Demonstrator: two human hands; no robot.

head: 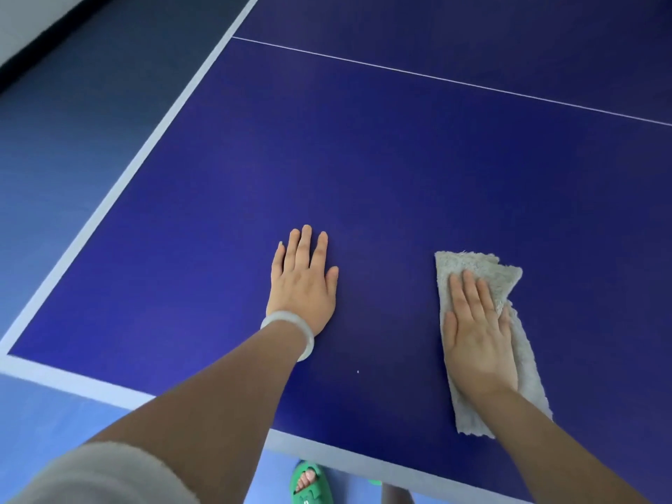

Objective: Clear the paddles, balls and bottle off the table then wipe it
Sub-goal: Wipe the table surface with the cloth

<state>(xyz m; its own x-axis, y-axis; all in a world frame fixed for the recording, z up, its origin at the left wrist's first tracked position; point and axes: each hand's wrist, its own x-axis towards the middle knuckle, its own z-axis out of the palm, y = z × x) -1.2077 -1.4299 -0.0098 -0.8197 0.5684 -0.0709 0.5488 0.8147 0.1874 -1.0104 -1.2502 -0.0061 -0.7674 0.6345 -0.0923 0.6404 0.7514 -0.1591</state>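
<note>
Wipe step, by my read. I see no paddle, ball or bottle in this view, so I judge clearing done.

Right hand [476, 332]: fingers straight, palm flat, pressing down on a grey terry cloth [483, 271]. No grip, just pressure. The flat palm spreads the load so the whole pad drags rather than bunching.

The cloth is folded into a long strip lying near-to-far on the counter [363, 158], right of centre. Its near end sits close to the near edge and its far end pokes out past the fingertips. The far right corner is flipped over.

Left hand [303, 281]: open, fingers straight and together, flat on bare counter well left of the cloth, holding nothing. It looks like a brace, carrying body weight while the other arm reaches. A pale bangle [291, 319] is on that wrist.

The thin white centre line [436, 78] runs across the far part, and the white edge stripe [140, 158] runs down the left side. A small white speck [358, 371] lies between the two arms, near side, and I judge it not yet wiped.

A green slipper [309, 483] shows on the floor below the near edge.

Risk: the loose flipped corner could fold under on a push and cut contact.
</note>
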